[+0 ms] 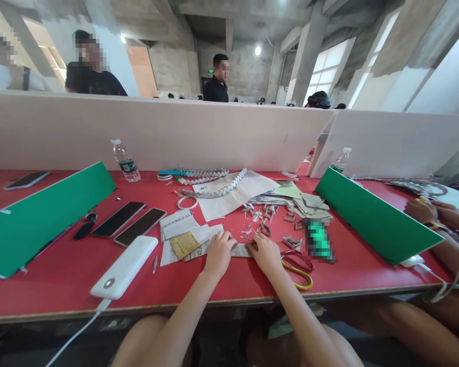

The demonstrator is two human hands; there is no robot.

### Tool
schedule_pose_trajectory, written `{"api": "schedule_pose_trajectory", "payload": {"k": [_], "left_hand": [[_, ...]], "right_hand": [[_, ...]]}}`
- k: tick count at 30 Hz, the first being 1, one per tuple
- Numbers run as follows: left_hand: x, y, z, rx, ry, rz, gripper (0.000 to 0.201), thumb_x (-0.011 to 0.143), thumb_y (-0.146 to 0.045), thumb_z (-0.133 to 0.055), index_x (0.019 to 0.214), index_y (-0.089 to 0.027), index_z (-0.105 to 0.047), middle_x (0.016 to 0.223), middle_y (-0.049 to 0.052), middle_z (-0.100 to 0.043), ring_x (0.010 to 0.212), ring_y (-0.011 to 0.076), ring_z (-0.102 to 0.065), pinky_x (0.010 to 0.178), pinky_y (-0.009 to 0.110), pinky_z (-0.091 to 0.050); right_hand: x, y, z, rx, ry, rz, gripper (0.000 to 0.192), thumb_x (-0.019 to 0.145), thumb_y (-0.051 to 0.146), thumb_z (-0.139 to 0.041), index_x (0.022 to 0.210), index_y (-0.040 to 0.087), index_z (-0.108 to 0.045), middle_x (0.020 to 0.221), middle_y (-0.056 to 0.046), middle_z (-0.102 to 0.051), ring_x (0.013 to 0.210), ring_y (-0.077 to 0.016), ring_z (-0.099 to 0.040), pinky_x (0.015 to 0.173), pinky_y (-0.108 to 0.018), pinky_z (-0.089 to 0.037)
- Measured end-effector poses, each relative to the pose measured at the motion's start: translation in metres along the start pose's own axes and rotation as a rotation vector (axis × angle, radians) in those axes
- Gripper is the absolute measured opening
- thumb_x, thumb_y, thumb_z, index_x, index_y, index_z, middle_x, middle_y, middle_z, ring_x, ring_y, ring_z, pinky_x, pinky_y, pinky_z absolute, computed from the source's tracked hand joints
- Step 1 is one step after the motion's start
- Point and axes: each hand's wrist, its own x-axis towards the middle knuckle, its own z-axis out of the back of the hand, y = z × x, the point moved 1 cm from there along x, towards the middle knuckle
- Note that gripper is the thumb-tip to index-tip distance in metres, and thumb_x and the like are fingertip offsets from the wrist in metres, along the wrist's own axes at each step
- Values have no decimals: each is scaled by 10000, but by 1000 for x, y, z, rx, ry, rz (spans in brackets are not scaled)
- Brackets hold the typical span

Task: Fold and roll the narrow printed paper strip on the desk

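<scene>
My left hand (219,250) and my right hand (264,251) both press down on a small strip of printed paper (241,250) lying flat on the red table (61,275). Fingers of both hands are bent over the strip's ends. Red and yellow scissors (299,266) lie just right of my right hand. Several small folded paper pieces (260,218) are scattered beyond my hands. A woven paper chain (218,189) rests on a newspaper sheet (233,196) further back.
A white power bank (124,266) with a cable, two dark phones (129,223), paper slips (179,232) and a water bottle (125,161) sit to the left. Green boards (42,214) (375,219) flank the area. Another person's hands (430,211) work at right. A pale partition (176,132) stands behind.
</scene>
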Motion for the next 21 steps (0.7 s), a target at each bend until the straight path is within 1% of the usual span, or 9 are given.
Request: {"api": "schedule_pose_trajectory", "payload": {"k": [3, 6, 8, 10, 12, 15, 17, 19, 21], "left_hand": [[-4, -7, 0, 9, 48, -61, 276, 884, -100, -365, 847, -178, -626, 931, 67, -556, 942, 208, -474, 820, 335, -409], [-11, -14, -1, 21, 91, -53, 360, 848, -25, -305, 984, -156, -611, 983, 87, -566, 961, 216, -488, 834, 343, -427], [-16, -16, -2, -3, 112, -30, 397, 827, -26, -314, 1105, -141, -572, 1081, 102, -565, 1041, 223, -478, 877, 341, -427], [-21, -18, -3, -40, 125, -7, 401, 849, -105, -341, 1209, -132, -516, 1210, 115, -533, 1151, 234, -435, 947, 352, -405], [-27, -17, -6, -59, 128, 14, 425, 885, -259, -368, 1280, -132, -462, 1323, 122, -471, 1242, 257, -373, 1010, 389, -363], [-34, -16, -11, -50, 136, 26, 593, 867, -490, -391, 1352, -148, -386, 1431, 116, -356, 1327, 302, -261, 1057, 451, -302], [-37, -15, -12, -40, 162, 26, 654, 848, -559, -383, 1381, -183, -345, 1463, 106, -295, 1349, 321, -207, 1066, 477, -278], [-39, -16, -11, -35, 190, 28, 647, 845, -580, -365, 1394, -241, -318, 1480, 97, -253, 1357, 337, -176, 1064, 500, -263], [-39, -17, -9, -34, 208, 30, 625, 844, -593, -349, 1391, -293, -310, 1491, 87, -222, 1360, 351, -150, 1061, 522, -249]], "right_hand": [[0, 2, 1, 11, 1, -14, 112, 842, 292, -531, 792, 203, -578, 845, -41, -629, 722, -174, -605, 568, -254, -331], [0, 2, 1, 21, 3, -28, 110, 840, 290, -532, 786, 204, -575, 836, -38, -632, 720, -174, -609, 565, -251, -335], [1, 1, 1, 29, 2, -34, 110, 837, 296, -536, 785, 208, -574, 834, -34, -633, 724, -175, -611, 563, -249, -335], [1, 1, 1, 36, 5, -35, 110, 833, 302, -541, 783, 210, -573, 834, -33, -632, 729, -173, -610, 564, -246, -337], [1, 2, 1, 38, 7, -36, 105, 831, 296, -542, 782, 208, -573, 836, -34, -628, 733, -171, -608, 565, -243, -338], [1, 3, 2, 42, 1, -35, 95, 831, 280, -533, 786, 207, -574, 846, -32, -624, 735, -167, -605, 558, -237, -335], [1, 3, 2, 55, -3, -37, 101, 831, 281, -527, 781, 207, -573, 846, -28, -623, 730, -168, -605, 552, -236, -333], [1, 1, 2, 98, -13, -38, 114, 834, 291, -515, 777, 208, -568, 849, -26, -623, 727, -171, -605, 555, -237, -341], [0, -3, 2, 192, -36, -25, 115, 840, 306, -498, 810, 214, -560, 859, -23, -624, 740, -173, -604, 578, -241, -366]]}}
